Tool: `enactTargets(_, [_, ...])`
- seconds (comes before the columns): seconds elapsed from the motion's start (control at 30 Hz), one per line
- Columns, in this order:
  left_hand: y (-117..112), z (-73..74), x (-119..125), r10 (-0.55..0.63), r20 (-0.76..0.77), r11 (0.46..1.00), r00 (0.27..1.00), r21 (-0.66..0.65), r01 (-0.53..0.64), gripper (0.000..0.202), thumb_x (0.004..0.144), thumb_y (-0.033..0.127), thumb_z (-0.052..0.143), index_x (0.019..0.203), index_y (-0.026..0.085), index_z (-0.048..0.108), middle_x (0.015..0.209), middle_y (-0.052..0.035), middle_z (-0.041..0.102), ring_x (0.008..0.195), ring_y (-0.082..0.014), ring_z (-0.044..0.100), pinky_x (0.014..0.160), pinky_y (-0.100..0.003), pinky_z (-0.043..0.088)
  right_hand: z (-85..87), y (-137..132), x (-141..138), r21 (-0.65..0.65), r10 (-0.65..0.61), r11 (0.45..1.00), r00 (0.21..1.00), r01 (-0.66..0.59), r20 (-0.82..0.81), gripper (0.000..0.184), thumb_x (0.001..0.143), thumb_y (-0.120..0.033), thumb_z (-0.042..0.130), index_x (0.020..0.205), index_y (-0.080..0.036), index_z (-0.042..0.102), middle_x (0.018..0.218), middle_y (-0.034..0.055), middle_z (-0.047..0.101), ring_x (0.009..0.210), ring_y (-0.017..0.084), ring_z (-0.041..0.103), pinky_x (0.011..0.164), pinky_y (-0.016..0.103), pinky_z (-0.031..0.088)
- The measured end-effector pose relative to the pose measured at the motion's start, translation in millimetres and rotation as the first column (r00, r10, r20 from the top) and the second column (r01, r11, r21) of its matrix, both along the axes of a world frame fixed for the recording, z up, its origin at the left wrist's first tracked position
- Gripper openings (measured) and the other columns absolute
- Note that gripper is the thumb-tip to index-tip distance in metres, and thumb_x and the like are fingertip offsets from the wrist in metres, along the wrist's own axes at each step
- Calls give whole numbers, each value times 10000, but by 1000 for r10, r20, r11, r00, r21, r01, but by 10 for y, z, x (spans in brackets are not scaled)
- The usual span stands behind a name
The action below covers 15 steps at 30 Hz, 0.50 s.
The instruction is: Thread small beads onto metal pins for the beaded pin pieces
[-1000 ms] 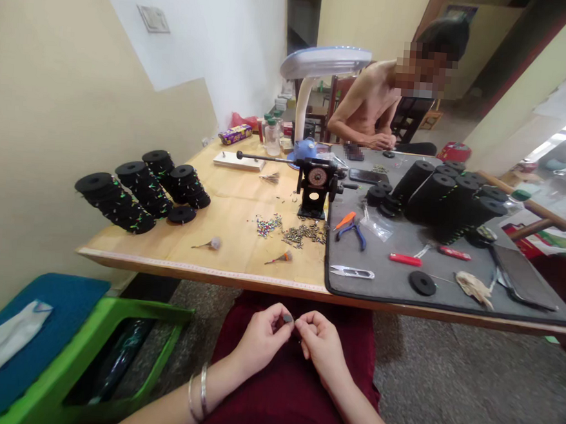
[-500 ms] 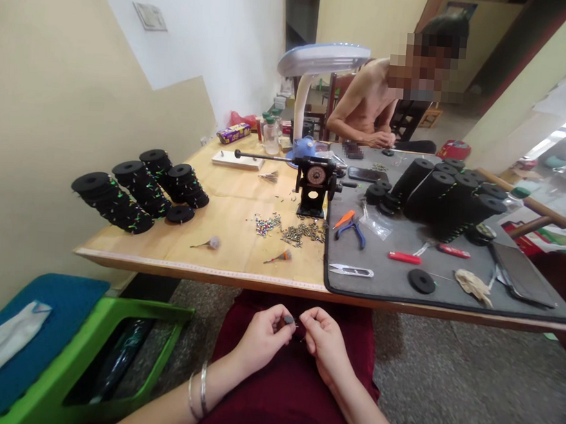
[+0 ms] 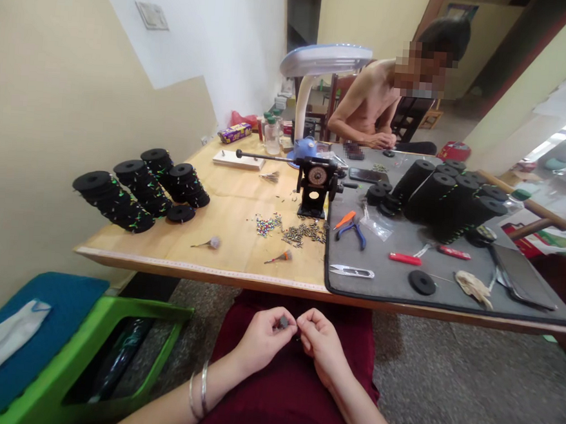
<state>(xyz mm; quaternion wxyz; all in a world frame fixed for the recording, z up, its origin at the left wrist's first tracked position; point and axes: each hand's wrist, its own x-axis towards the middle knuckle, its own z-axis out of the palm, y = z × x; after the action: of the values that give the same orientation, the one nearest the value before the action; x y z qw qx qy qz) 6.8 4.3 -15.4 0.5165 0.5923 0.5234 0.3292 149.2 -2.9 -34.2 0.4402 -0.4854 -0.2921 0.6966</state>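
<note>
Pinched in the bare left hand (image 3: 265, 338) was a small dark-grey piece (image 3: 283, 322), lower centre, the bare right hand (image 3: 321, 341) pinched narrow beside it, contents too small to tell; loosened fingers could've dropped the piece onto the dark-red cloth (image 3: 290, 393).

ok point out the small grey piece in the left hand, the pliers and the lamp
Small grey piece (image 3: 283, 322): head view, its visible face
Pliers (image 3: 359, 237): head view, one blue handle
Lamp (image 3: 302, 107): head view, the white neck
</note>
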Motion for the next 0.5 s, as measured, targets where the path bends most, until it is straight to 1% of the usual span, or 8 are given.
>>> enactTargets(0.1, [4,11,-27,7,-35,1000,999,8,-7,139,746,261,601,689,151,664,592,0,601,547,-119,481,541,-225,367,-4,-3,13,4,42,999,999,-42,-2,358,672,-465,691,680,-187,467,404,-123,345,375,32,186,387,190,95])
enactTargets(0.2, [23,27,-69,21,-10,1000,1000,17,-21,148,768,282,592,737,159,667,658,-11,630,605,-136,521,590,-234,396,-11,-12,28,9,121,993,993,-121,12,334,687,-459,679,722,-177,503,425,-123,332,389,38,183,396,199,103])
enactTargets(0.27, [38,36,-91,27,35,1000,999,10,-28,141,783,280,574,780,164,655,716,-15,636,653,-144,539,627,-240,414,-5,-21,31,19,174,984,982,-175,71,295,688,-415,679,703,-170,516,439,-114,341,400,41,201,406,203,120])
enactTargets(0.33, [49,36,-100,24,76,1000,997,-12,-23,140,791,280,563,791,165,642,734,-16,626,671,-146,543,645,-243,424,9,-27,28,34,201,977,968,-209,153,241,682,-342,670,650,-168,507,454,-101,366,411,42,227,416,204,137])
enactTargets(0.4, [56,26,-97,31,101,999,994,-35,-28,148,795,289,558,798,164,637,742,-20,619,677,-148,545,646,-245,430,23,-30,20,50,200,976,959,-214,203,185,667,-269,635,612,-173,486,449,-100,368,413,42,235,418,200,146])
enactTargets(0.5, [60,-2,-87,89,121,995,989,-56,-83,167,793,305,556,833,164,638,784,-35,624,705,-157,553,635,-242,435,35,-34,11,58,165,982,968,-179,187,107,648,-224,548,603,-190,457,402,-118,333,383,42,233,407,190,156])
